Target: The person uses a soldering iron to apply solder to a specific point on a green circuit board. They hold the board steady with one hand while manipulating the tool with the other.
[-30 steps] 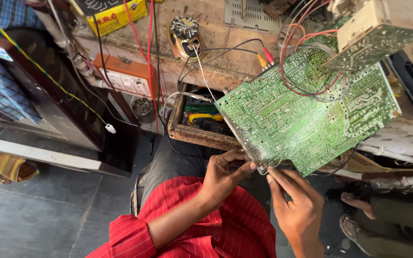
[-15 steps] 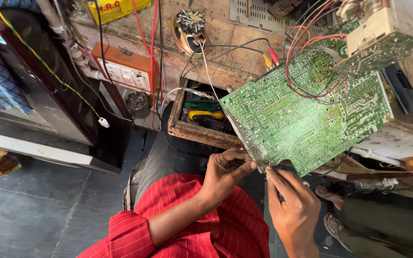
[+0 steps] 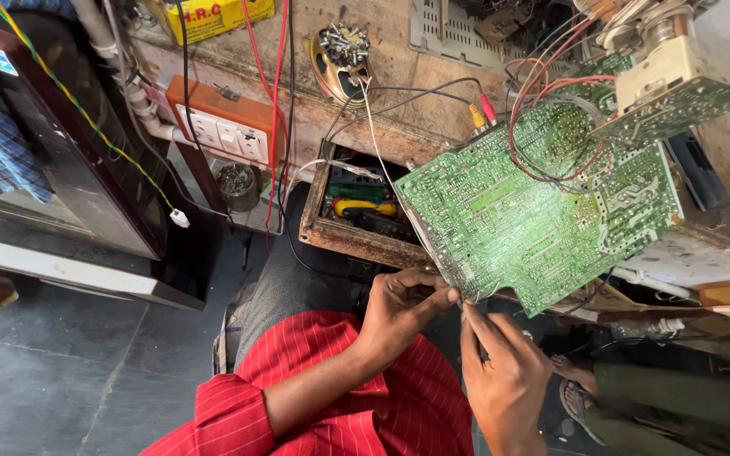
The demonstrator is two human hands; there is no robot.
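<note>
As both pinch, hands (image 3: 458, 333) meet circuit board (image 3: 534, 211)

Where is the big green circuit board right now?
In the head view, the big green circuit board tilts right of centre off the workbench, just right of the open drawer. Both hands, left and right, meet at its lower corner.

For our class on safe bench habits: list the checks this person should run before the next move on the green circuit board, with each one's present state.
1. Left hand grips the green circuit board at its lower corner: ok.
2. Right hand at the same corner: ok.
3. What its fingers pinch: cannot tell.
4. Red wires clear of the board: not ok, looped over it.
5. Wooden drawer shut: not ok, open.
</note>
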